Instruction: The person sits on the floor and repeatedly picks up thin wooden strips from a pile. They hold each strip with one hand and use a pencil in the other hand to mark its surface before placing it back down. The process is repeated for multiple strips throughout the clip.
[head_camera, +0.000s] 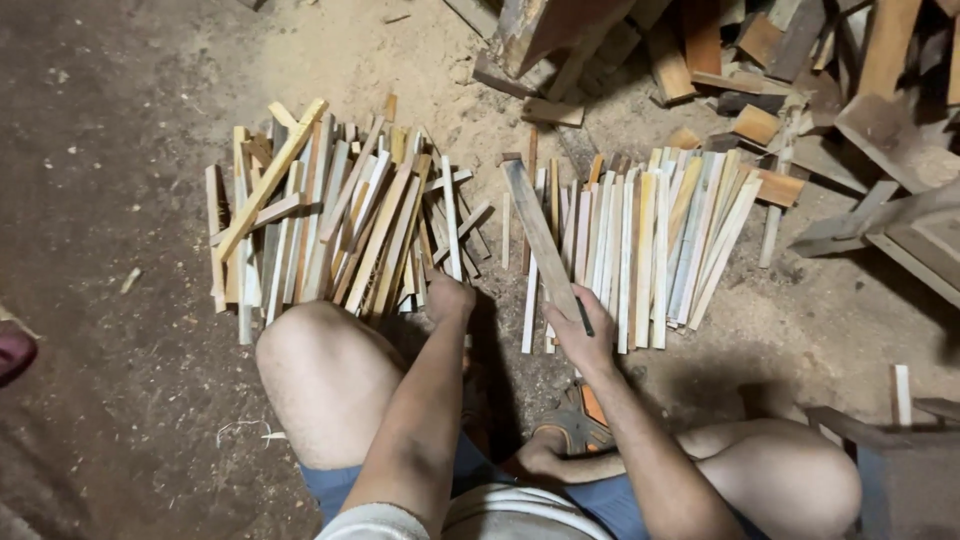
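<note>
I squat over a dusty floor with two heaps of thin wooden sticks before me. My left hand (449, 297) reaches down into the near edge of the left pile of sticks (320, 215), fingers curled around a pale stick there. My right hand (585, 335) grips the near end of a longer flat wooden strip (538, 235) that slants up and left over the right pile of sticks (640, 240). A small dark object (584, 316) shows in that same hand beside the strip.
A jumble of wood offcuts and planks (780, 90) fills the top right. Sawdust covers the floor (130, 180). My knees (310, 365) and sandalled foot (575, 420) are below the piles. A loose stick (901, 393) lies at the right.
</note>
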